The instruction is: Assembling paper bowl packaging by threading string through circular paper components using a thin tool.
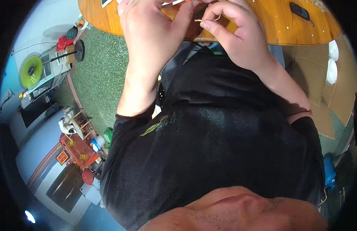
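Note:
At the upper edge of the head view, both hands work close together over the near side of a wooden table [105, 19]. My right hand [242, 36] pinches a thin tan cord [215, 18] between thumb and fingers, and a short end sticks out toward the left. My left hand [151, 34] is curled, its thumb reaching toward the right hand. A slim white thing [171, 2] shows between the left thumb and fingers. The left fingertips are cut off by the picture's edge, so what they grip cannot be made out.
A black key fob [300, 11] lies on the table's right side, near a bundle of tan strands [320, 4]. Flattened cardboard [307, 81] covers floor at the right, with white rounded objects [331, 71] on it. A green fan [31, 71] stands far left.

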Available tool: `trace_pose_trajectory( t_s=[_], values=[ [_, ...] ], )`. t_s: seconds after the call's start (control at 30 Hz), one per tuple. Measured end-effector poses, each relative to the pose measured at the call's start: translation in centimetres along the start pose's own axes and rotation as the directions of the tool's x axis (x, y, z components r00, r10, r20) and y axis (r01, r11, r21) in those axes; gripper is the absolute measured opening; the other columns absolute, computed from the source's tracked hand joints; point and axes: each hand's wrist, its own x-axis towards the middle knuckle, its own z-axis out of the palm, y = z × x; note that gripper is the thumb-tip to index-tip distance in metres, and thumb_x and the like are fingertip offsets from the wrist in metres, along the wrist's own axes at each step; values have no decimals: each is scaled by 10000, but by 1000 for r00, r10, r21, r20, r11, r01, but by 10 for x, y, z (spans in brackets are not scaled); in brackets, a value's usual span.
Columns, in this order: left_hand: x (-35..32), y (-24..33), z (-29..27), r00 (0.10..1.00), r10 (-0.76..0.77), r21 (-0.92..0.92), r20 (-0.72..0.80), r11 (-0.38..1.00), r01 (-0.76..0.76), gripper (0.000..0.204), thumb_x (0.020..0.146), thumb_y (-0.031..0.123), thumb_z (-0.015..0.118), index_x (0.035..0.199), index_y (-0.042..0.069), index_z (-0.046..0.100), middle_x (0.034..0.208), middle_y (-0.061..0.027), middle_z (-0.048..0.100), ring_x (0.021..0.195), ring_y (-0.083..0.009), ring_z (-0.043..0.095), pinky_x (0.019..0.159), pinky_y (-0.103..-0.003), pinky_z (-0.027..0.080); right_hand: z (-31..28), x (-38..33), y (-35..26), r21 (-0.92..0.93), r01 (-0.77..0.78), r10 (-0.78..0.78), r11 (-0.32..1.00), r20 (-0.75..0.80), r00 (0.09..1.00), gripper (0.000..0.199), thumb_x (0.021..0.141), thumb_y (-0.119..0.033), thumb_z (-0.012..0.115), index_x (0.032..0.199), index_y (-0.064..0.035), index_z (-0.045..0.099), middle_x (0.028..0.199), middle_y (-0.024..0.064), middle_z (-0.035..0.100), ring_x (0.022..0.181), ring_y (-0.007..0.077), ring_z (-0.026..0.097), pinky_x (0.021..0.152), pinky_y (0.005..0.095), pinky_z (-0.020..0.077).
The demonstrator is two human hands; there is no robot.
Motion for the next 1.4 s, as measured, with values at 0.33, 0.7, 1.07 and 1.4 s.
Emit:
trace_pose_trajectory(
  t_s=[0.33, 0.7, 1.07, 1.4],
  values=[
    [2, 3, -10, 995, 52, -84, 80, 995, -46, 157, 784, 36, 773, 904, 29, 672, 827, -117, 661, 808, -299, 620, 809, -363, 437, 6, 3, -4, 147, -65, 82, 987, -110, 991, 118, 845, 24, 722, 867, -8, 610, 1043, 150, 636, 1002, 260, 627, 892, 337, 479],
    [-1, -4, -3, 995, 88, 24, 51, 996, -89, 164, 735, -3, 750, 879, 30, 680, 809, -111, 666, 821, -308, 641, 816, -373, 444, 2, 20, -46, -304, -512, 524, 803, -48, 850, 88, 899, 19, 691, 889, -2, 605, 1015, 92, 622, 918, 154, 602, 841, 281, 473],
    [-1, 7, -19, 985, -65, -52, 162, 996, 75, 440, 740, -17, 738, 1169, 19, 647, 1097, -158, 666, 1059, -322, 630, 932, -395, 486, 9, 20, -36, 258, -530, 547, 808, 5, 837, 58, 951, 8, 659, 950, 1, 601, 911, 15, 609, 799, 68, 562, 726, 224, 465],
    [0, -3, 5, 930, 265, -280, -254, 900, -333, 336, 726, 12, 769, 1056, 33, 708, 1086, -123, 666, 1032, -300, 628, 898, -395, 486, -2, 42, -68, -21, -861, 857, 508, 112, 503, 59, 943, -5, 664, 927, -16, 609, 905, 10, 616, 825, 62, 576, 745, 221, 470]
  ],
)
